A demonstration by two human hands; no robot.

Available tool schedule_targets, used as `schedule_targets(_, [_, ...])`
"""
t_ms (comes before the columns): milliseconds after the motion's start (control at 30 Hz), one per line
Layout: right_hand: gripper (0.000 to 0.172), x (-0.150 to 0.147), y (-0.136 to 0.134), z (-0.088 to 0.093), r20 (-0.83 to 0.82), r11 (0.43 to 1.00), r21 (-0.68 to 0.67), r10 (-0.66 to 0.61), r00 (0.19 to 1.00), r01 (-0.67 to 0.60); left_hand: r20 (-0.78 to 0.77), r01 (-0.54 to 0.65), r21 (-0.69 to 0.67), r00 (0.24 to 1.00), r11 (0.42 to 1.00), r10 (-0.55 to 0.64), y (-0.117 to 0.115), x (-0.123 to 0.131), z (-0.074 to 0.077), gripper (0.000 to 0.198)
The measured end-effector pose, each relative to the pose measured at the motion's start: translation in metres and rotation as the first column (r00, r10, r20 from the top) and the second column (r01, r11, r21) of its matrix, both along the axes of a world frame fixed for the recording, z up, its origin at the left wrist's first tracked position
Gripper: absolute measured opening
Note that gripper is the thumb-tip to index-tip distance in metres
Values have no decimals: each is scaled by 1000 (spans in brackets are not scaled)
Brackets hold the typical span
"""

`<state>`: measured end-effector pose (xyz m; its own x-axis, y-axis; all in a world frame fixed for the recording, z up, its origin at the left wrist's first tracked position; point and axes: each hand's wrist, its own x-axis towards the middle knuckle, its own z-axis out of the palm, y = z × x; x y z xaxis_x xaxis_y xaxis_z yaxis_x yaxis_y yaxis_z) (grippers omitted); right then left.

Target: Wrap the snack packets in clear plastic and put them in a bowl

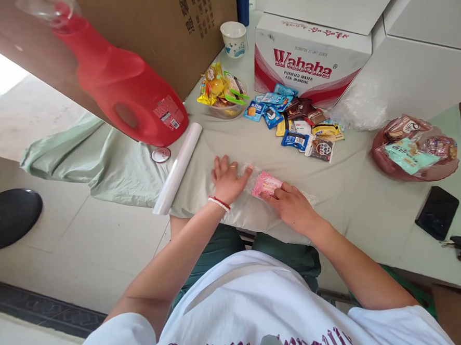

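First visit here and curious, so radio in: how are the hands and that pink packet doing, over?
Left hand open, thumb at clear plastic. Right hand touching pink packet. Snack pile beyond, apart from both hands.

Glossy packet (267, 185), crinkly plastic film (255, 171), matt cloth cover (129, 174)
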<state>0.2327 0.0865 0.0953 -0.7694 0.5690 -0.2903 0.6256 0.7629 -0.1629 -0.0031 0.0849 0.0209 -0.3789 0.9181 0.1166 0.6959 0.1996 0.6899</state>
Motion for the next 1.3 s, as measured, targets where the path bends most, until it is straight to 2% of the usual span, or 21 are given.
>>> schedule_targets(67, [58,1,0,1,-10,1000,-6,-3,1000,3,0,-14,-80,1000,997,15,0,16,7,24])
schedule_targets(133, [56,2,0,1,-20,1000,-21,-2,1000,1,76,-22,-118,997,993,31,-5,31,18,15])
schedule_targets(233, [52,1,0,-2,-41,999,-30,-17,999,16,205,51,-26,978,998,-44,-17,55,37,14])
schedule_targets(333, [41,2,-6,-7,-76,998,-20,-69,995,68,147,187,80,969,979,-197,-31,78,45,8])
schedule_targets(367, [38,4,-10,-9,-99,996,-12,-89,991,88,107,245,107,961,963,-257,-37,84,44,2])
schedule_targets(467, [34,20,-27,-12,-230,994,-3,-108,967,110,-41,446,163,894,880,-446,-55,92,31,29])
schedule_targets(533, [32,38,-40,-11,-342,992,-61,-124,931,110,-160,565,150,824,811,-544,-67,91,20,43])
schedule_targets(567, [31,47,-46,-12,-397,984,-107,-172,901,140,-215,606,131,790,785,-574,-72,89,14,48])
schedule_targets(633, [32,65,-52,-16,-480,928,-163,-371,795,334,-300,638,93,751,765,-589,-79,88,6,54])
schedule_targets(700, [38,79,-52,-25,-519,787,-120,-570,637,606,-344,630,71,743,773,-574,-82,89,1,59])
schedule_targets(733, [43,84,-50,-30,-522,708,-82,-630,575,702,-356,624,64,743,779,-566,-82,90,0,61])
schedule_targets(767, [47,87,-48,-35,-511,658,-54,-664,546,751,-364,619,59,744,783,-561,-82,91,0,63])
schedule_targets(800, [47,90,-46,-38,-490,650,-50,-677,549,758,-369,616,57,744,786,-557,-81,92,0,65])
schedule_targets(833, [42,91,-44,-39,-469,667,-75,-679,564,741,-373,615,57,744,786,-555,-80,93,0,66])
schedule_targets(900, [28,92,-41,-32,-452,693,-193,-691,564,694,-381,616,61,742,785,-552,-80,94,0,67])
schedule_targets(933, [25,91,-39,-25,-448,681,-267,-714,538,681,-384,617,63,740,784,-552,-79,94,1,67])
schedule_targets(1000, [22,84,-34,-7,-423,620,-415,-780,461,666,-387,617,67,740,784,-549,-80,94,0,67])
schedule_targets(1067, [21,69,-24,8,-408,584,-488,-810,422,649,-389,613,71,743,787,-544,-80,95,-1,66])
schedule_targets(1167, [13,29,-2,15,-444,638,-440,-767,464,633,-402,613,73,740,786,-540,-81,95,-4,65])
schedule_targets(1233, [7,1,10,13,-402,683,-371,-729,554,629,-417,614,76,736,786,-534,-81,95,-7,62])
schedule_targets(1300, [9,-18,16,11,-305,750,-298,-661,685,591,-430,610,86,736,787,-523,-81,95,-9,59])
